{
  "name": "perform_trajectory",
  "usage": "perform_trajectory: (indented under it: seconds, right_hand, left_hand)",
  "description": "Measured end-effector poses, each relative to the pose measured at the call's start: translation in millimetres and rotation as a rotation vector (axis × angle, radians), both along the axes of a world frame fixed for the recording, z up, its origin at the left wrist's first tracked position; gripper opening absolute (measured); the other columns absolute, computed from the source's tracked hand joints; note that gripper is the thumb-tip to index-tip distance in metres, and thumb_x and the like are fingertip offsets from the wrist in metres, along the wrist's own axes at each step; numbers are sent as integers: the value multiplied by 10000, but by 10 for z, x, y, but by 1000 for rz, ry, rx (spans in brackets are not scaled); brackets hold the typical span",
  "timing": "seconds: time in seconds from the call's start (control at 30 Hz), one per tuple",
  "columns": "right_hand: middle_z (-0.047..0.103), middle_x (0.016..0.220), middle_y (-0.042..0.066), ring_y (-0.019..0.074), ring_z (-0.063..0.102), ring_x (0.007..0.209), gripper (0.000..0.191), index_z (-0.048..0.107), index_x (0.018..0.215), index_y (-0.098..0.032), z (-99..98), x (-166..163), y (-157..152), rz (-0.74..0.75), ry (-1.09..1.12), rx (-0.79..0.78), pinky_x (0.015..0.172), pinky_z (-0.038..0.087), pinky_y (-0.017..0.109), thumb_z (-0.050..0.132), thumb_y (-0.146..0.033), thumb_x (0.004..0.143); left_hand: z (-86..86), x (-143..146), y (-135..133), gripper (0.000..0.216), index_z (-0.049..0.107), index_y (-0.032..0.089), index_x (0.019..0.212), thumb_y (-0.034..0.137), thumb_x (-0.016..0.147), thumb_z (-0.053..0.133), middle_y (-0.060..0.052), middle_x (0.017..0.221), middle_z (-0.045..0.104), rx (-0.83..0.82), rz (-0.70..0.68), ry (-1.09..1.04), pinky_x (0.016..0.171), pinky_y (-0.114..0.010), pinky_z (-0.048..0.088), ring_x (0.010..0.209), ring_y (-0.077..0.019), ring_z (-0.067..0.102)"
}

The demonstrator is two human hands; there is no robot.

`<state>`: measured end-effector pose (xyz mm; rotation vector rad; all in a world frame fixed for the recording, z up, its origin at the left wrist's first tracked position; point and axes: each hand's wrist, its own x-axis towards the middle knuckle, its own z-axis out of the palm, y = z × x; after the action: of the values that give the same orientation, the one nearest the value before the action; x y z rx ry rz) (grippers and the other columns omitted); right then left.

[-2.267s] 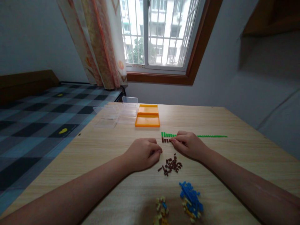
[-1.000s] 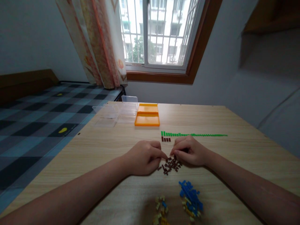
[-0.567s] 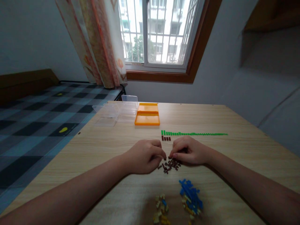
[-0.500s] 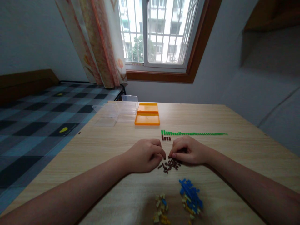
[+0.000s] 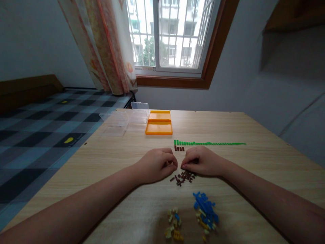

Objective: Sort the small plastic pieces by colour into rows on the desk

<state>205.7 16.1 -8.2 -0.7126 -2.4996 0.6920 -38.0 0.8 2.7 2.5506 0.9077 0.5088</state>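
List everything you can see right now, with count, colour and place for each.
brown brick pile: one loose heap, dark brown, table centre, just below both hands
brown brick row: one short line, dark brown, under the left end of the green row
green brick row: one long line, bright green, running rightward across the table
blue brick pile: one heap, blue with some yellow, near edge, right of centre
yellow brick pile: one small heap, yellow with a blue bit, near edge
orange tray: one, orange, far side of table
clear boxes: count unclear, transparent, left of the orange tray
table: one, light wood
left hand: curled, fingertips at the brown pile
right hand: curled, fingertips at the brown pile
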Motion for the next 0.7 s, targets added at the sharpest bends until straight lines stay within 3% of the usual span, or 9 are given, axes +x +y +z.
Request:
perform_trajectory:
  seconds: [0.27, 0.53, 0.7]
  right_hand:
    - [670, 718, 39, 136, 596, 678, 212, 810, 937, -188, -36, -31, -17, -91, -28, 84, 631, 398, 252, 614, -265, 956]
    - [689, 693, 41, 130, 595, 635, 216, 791, 872, -154, -62, -17, -9, -205, 176, 13, 595, 405, 245, 611, -255, 938]
    - [691, 699, 43, 129, 591, 636, 207, 775, 826, -148, -68, -11, -17, -228, 199, 35, 606, 405, 249, 612, -236, 919]
  left_hand:
    - [0, 5, -9, 181, 773, 202, 922, 232, 933, 595, -28, 864, 671, 24, 14, 7, 669, -248, 465, 738, -135, 636]
    - [4, 4, -16, 209, 775, 192, 941, 228, 937, 569, -44, 861, 662, 73, 94, -31, 655, -265, 463, 720, -141, 615]
    - [21, -19, -31, 185, 753, 171, 881, 158, 875, 569, -35, 813, 647, 60, -21, -138, 618, -242, 452, 658, -116, 584]
